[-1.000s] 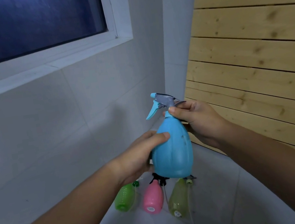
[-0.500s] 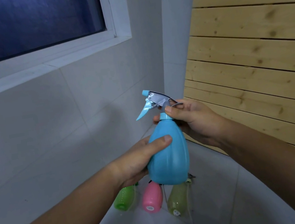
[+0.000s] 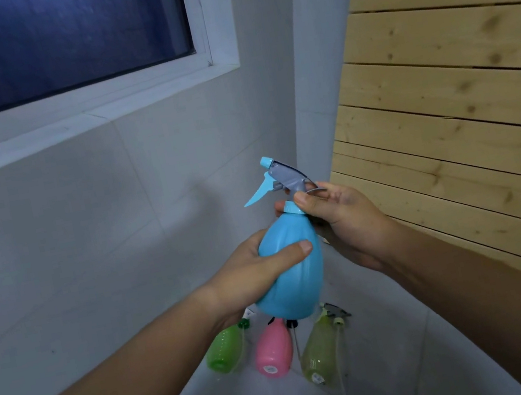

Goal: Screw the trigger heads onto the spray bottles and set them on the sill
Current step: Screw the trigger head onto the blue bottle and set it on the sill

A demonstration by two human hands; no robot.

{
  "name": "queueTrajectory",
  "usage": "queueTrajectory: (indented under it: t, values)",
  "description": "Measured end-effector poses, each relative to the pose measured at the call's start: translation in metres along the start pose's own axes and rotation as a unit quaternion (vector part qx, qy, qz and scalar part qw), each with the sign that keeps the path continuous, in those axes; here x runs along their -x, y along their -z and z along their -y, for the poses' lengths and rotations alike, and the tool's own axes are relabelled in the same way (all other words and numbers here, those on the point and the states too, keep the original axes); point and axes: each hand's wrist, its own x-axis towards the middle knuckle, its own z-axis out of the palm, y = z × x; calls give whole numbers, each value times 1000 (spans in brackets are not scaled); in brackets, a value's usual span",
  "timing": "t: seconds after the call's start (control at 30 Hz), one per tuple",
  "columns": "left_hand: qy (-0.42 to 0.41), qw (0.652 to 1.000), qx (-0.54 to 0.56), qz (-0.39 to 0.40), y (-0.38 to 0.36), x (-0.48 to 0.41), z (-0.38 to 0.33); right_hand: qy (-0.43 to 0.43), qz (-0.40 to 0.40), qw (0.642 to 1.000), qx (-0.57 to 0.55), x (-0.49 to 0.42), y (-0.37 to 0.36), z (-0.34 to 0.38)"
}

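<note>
Blue bottle (image 3: 291, 272), held mid-air below sill (image 3: 82, 124): L hand (image 3: 252, 277) wrapped round body, R hand (image 3: 342, 214) pinching collar of trigger head (image 3: 284, 181); green (image 3: 225, 351), pink (image 3: 274, 351), yellow (image 3: 319, 350) bottles lying on floor.

A light-blue spray bottle (image 3: 291, 272) carries a grey-and-blue trigger head (image 3: 283, 179); lower frame, green bottle (image 3: 225, 351), pink bottle (image 3: 274, 351), yellow-green bottle (image 3: 319, 350); knotty pale wood planks (image 3: 460, 92) at right.

Dark window (image 3: 51, 42), tiled wall (image 3: 86, 245), pine slats (image 3: 457, 75)

No text can be read; the stickers on the pink bottle (image 3: 274, 351) and yellow-green bottle (image 3: 318, 354) are too small.
</note>
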Motion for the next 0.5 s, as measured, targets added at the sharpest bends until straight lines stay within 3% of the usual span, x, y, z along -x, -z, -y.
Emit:
queueTrajectory:
  t: [0.1, 0.23, 0.33, 0.5]
  values:
    - [-25, 999, 22, -12, 12, -3, -8, -5, -2, 1000, 6, -7, 3, 1]
    - [-26, 994, 77, -69, 40, -21, -18, 21, 7, 986, 166, -18, -2, 1]
    - [-16, 982, 148, -115, 59, -36, -25, 47, 44, 981, 181, -36, -21, 3]
    - [-96, 978, 82, -165, 95, -56, -61, 123, 53, 954, 267, -88, -51, 25]
